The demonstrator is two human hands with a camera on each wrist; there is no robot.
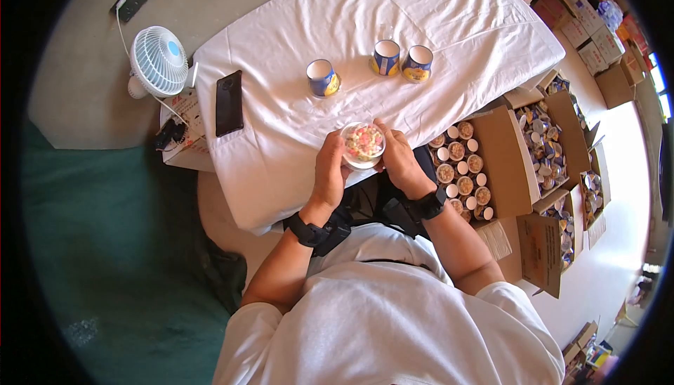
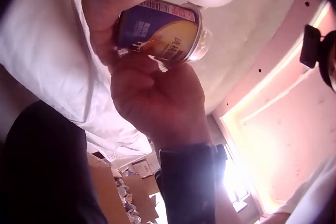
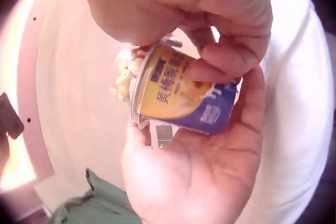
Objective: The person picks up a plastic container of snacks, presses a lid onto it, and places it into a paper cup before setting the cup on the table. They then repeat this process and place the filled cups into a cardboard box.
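Note:
Both hands hold one cup between them just off the near edge of the cloth-covered table. The cup has a blue and yellow label and a clear domed lid over pastel puffed pieces. My left hand cradles it from the left; in the right wrist view its palm lies under the tilted cup. My right hand grips the other side, its fingers curled at the label and its thumb side near the lid's rim. Three similar cups stand on the table: one cup alone, and a pair, cup beside cup.
A dark phone lies on the white tablecloth, left of the cups. Beyond it stands a small fan. At the right, an open carton holds many cups, with further filled cartons behind it.

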